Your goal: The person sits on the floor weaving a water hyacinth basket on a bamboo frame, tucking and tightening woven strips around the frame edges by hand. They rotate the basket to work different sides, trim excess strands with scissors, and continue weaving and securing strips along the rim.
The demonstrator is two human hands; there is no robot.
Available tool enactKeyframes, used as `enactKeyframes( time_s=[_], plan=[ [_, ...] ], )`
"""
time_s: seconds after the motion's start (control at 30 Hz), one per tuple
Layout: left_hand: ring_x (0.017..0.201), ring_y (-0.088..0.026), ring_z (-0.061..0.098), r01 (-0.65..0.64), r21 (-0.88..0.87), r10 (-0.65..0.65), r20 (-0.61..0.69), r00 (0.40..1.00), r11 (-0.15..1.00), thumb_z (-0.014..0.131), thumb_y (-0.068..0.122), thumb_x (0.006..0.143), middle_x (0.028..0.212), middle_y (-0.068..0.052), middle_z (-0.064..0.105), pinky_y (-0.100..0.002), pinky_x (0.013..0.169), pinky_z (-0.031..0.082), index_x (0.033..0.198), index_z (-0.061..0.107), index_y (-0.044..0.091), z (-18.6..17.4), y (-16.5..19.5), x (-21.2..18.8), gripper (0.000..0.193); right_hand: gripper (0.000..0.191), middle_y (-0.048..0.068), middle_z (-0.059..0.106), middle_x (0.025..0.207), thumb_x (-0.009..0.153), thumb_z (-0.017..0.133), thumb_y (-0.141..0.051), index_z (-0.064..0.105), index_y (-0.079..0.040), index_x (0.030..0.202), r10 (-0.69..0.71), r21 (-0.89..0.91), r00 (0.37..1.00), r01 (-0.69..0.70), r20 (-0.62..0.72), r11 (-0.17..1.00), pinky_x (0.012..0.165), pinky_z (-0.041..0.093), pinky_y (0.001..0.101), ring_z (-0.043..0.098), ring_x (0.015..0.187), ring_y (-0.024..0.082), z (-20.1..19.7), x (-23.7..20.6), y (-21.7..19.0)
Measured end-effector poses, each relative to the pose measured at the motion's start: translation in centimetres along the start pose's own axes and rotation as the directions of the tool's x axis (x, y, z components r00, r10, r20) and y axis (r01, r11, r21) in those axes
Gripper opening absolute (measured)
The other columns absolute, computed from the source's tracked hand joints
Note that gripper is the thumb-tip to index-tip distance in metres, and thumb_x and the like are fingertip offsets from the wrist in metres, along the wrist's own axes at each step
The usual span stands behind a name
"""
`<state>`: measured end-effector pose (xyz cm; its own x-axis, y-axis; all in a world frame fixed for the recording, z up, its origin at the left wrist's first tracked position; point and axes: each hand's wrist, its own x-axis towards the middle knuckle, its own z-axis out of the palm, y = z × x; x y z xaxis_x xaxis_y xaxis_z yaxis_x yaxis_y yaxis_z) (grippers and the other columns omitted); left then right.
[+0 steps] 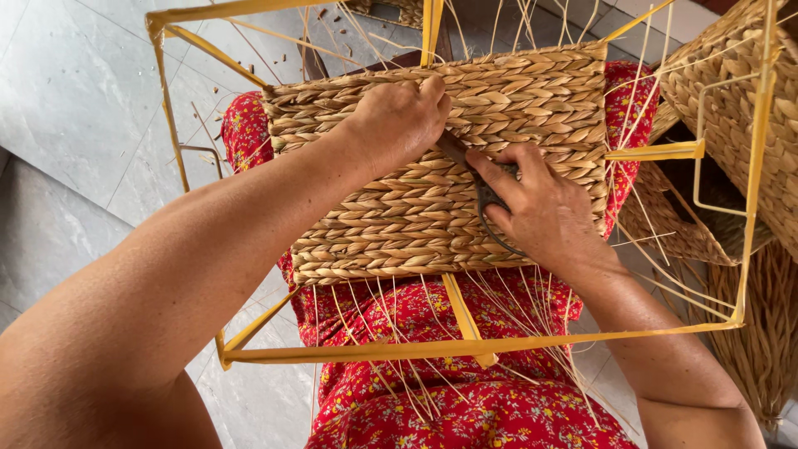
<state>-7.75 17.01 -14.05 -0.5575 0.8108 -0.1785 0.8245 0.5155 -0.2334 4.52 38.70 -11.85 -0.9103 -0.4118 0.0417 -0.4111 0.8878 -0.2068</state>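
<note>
Woven panel of tan braided straw (432, 166), rectangular, sits centre of frame, stretched across a yellow-wrapped wire box frame (465, 347) that rests on the lap of the person in a red floral dress (465, 416). Lap gives a stable bed, so both hands stay free.

Head view, only one available:
- Left hand (399, 120), upper centre: fingers curled tight, pressing down on the panel near its top edge. Reads as a brace, pinning the weave flat next to the cutting point. Whether it pinches a strand under the fingers, cannot tell.
- Right hand (532, 204), centre right: closed around the loops of dark metal scissors (482, 187), fingers through the handles. Blades point up-left toward the left hand and their tips are hidden beneath it, so blade opening is not visible.
- Hands close together, almost touching at the blade end. Makes sense: support right beside the cut keeps the straw from flexing.
- Thin pale loose straw ends (416, 333) stick out below the panel's lower edge and above its top edge, crossing the frame bars.
- Frame bars run around the panel on all sides; panel fills only the middle section.
- Right edge of frame: other woven straw baskets (731, 108) and a hanging bundle of braided straw (765, 333), well apart from the hands.
- Left side: grey tiled floor (75, 108) with small straw scraps, upper left.
</note>
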Motion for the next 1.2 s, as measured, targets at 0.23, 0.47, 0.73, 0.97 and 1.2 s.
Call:
enactKeyframes(
  time_s=[0.23,0.47,0.73,0.97,1.2],
  plan=[
    [0.087,-0.021,0.072,0.018,0.031,-0.016,-0.071,0.997,0.999,0.070,0.013,0.087,0.104,-0.012,0.059,-0.031,0.061,0.061,0.112,0.064,-0.005,0.4,0.2,0.1,0.031,0.068,0.007,0.054,0.116,0.079,0.081,-0.016,0.058,-0.019,0.143,-0.017,0.073,1.000,0.018,-0.015,0.997,0.066,0.062,0.0376,0.071,0.085,0.025,0.4,0.1,0.1],
    [0.083,-0.022,0.072,0.001,-0.010,-0.001,-0.023,1.000,1.000,0.071,0.012,0.086,0.107,-0.016,0.058,-0.031,0.060,0.061,0.116,0.063,-0.007,0.5,0.4,0.8,0.036,0.072,0.007,0.054,0.117,0.079,0.080,-0.014,0.056,-0.020,0.147,-0.010,0.096,1.000,0.010,0.001,0.995,0.067,0.062,0.0367,0.071,0.088,0.024,0.6,-0.4,0.2],
    [0.065,-0.019,0.071,-0.029,-0.006,0.029,-0.080,0.996,1.000,0.071,0.017,0.085,0.119,-0.026,0.056,-0.032,0.047,0.059,0.123,0.061,-0.007,1.4,0.1,1.0,0.046,0.076,0.010,0.053,0.115,0.076,0.082,-0.018,0.055,-0.025,0.147,0.012,0.032,1.000,-0.012,0.009,0.999,0.064,0.061,0.0371,0.068,0.091,0.026,1.0,0.1,0.4],
    [0.067,-0.020,0.070,0.053,0.009,-0.052,-0.100,0.994,0.999,0.071,0.018,0.085,0.107,-0.018,0.059,-0.032,0.047,0.058,0.122,0.062,-0.006,1.5,0.6,1.5,0.045,0.080,0.010,0.055,0.118,0.078,0.082,-0.011,0.054,-0.023,0.152,-0.041,0.089,0.999,0.041,-0.007,0.995,0.071,0.062,0.0389,0.068,0.090,0.026,1.8,0.1,1.2],
    [0.078,-0.022,0.069,0.049,-0.089,-0.048,0.018,0.999,0.995,0.073,0.018,0.088,0.099,-0.015,0.063,-0.035,0.059,0.059,0.109,0.068,-0.004,-2.3,-0.2,1.2,0.031,0.065,0.011,0.060,0.115,0.086,0.085,-0.014,0.062,-0.018,0.146,0.007,0.221,0.997,0.011,-0.082,0.975,0.066,0.062,0.0332,0.069,0.085,0.021,2.3,-2.5,2.2]
  ],
)
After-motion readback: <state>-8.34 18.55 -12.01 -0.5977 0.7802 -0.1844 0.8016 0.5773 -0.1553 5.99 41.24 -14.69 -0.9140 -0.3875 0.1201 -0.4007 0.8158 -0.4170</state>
